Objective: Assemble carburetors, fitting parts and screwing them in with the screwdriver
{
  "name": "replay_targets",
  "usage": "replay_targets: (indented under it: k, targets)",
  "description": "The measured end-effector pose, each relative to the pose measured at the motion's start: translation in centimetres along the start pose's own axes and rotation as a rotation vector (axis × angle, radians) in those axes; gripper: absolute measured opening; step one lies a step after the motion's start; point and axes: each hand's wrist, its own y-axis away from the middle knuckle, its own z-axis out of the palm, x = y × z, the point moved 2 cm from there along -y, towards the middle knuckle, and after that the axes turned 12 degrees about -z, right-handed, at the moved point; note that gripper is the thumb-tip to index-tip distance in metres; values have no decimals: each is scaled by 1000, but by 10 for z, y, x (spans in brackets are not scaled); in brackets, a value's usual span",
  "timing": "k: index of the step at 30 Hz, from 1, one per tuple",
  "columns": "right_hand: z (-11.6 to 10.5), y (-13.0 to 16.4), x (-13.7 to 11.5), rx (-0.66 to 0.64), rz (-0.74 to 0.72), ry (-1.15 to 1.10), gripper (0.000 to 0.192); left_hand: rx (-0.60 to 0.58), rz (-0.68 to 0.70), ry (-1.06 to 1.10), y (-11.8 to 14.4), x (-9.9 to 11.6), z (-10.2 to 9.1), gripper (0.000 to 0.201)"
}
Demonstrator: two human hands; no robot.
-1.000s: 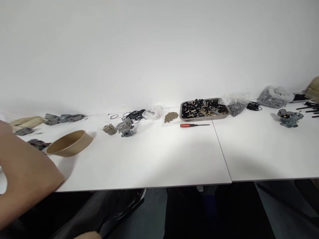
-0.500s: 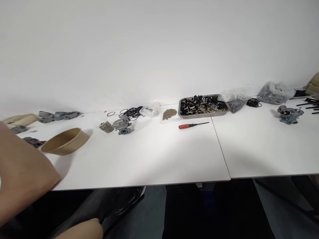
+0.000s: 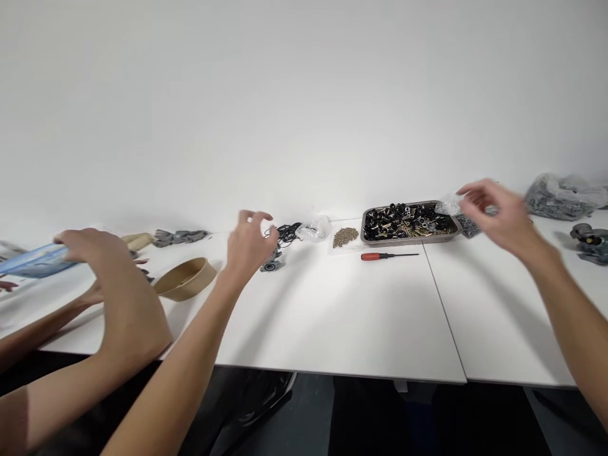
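Small grey metal carburettor part (image 3: 270, 263) sits on the white surface (image 3: 332, 316), just beside the left hand (image 3: 249, 244), whose fingers (image 3: 259, 218) are loosely spread and hold nothing. Right hand (image 3: 496, 212) hovers, fingers open, over a clear plastic bag of small grey parts (image 3: 458, 212) next to the metal tray of black and brass fittings (image 3: 408, 221). Red-handled screwdriver (image 3: 387, 256) lies in front of the tray. A co-worker's hand (image 3: 92, 250) grips a blue-printed bag (image 3: 33, 261) near the brown paper bowl (image 3: 185, 278).

Head camera looks forward, down (fairly near) at white table (image 3: 332, 316).
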Motion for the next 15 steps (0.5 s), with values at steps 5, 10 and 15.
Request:
replay_targets:
  k: [5,10,15]
  targets:
    - [78,49,86,-220,163,36,22,-398,-80,-435,-22,-30,79,50]
    - [87,72,95,-124,127,66,18,-403,-14,-526,-22,-36,103,42]
    - [82,69,102,-37,209,36,20,-352,-76,-506,-27,-40,99,38]
